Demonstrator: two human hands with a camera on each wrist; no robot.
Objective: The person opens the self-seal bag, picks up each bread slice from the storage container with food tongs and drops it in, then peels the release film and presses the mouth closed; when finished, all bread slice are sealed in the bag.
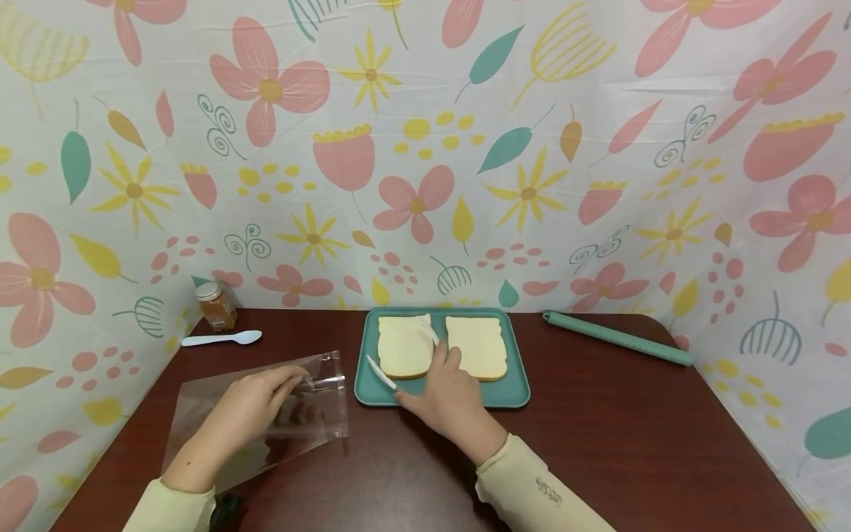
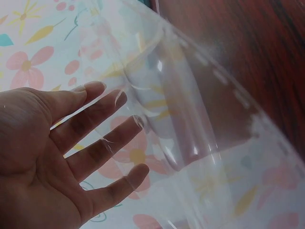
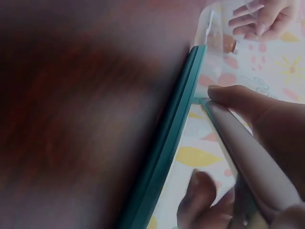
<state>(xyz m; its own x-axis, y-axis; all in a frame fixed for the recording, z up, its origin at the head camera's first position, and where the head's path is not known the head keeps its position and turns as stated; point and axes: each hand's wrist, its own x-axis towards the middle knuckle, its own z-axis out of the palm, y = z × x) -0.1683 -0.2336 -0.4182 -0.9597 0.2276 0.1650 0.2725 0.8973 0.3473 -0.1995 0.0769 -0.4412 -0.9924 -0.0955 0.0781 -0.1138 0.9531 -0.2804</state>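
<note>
Where my right hand [image 1: 452,395] leans in at the centre, thumb and forefinger grasp what look like slim white tongs [image 1: 382,373], their 2 arms spread. These straddle a square left slice of pale, thin-crusted bread [image 1: 404,347]: 1 arm lies by its lower left corner, the other over its upper right part. Whether the tips touch it, I cannot tell. My left hand [image 1: 255,403] holds a large bag of clear plastic film [image 1: 315,414]; thumb and forefinger seem to pinch it, the other fingers loosely extended.

I judge that soft bread wants a light, even squeeze, both tips low at opposite edges, so the slice does not tear or fold. The film looks limp; I would hold its edge taut.

The slice sits in a shallow, rectangular teal tray [image 1: 517,388], whose raised rim could catch a tip. A narrow gap parts it from a matching right slice [image 1: 476,349], leaving little sideways room. The bag ends just beside the tray's left edge. Farther left on the dark red-brown wooden table [image 1: 578,436] are a white plastic spoon [image 1: 222,338] and a silver-lidded jar of orange-brown contents [image 1: 216,307]. At right, a long green ribbed tube [image 1: 618,339] slants near the back edge; between it and the tray there is room to move. A white flower-printed cloth [image 1: 425,185] bounds the back.
</note>
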